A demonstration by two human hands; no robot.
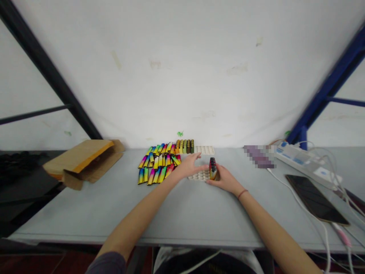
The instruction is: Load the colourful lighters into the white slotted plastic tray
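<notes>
Beside the right end of the near white tray (196, 176), my right hand (226, 179) has its thumb and fingers around a short row of upright lighters (212, 169) with dark tops. My left hand (190, 165) is over the tray's left part, fingers and thumb apart, holding nothing. Many shiny rainbow-coloured lighters (156, 173) lie in rough rows on the table to the left of it. Behind, a far white tray (205, 150) has several rows of standing lighters (184, 146) at its left end.
An open cardboard box (85, 160) lies on the table's left side. To the right are a blurred purple object (260, 156), a white power strip (308, 163) with cables, and a dark phone (316, 199). A white wall (199, 76) rises behind the grey table (199, 217).
</notes>
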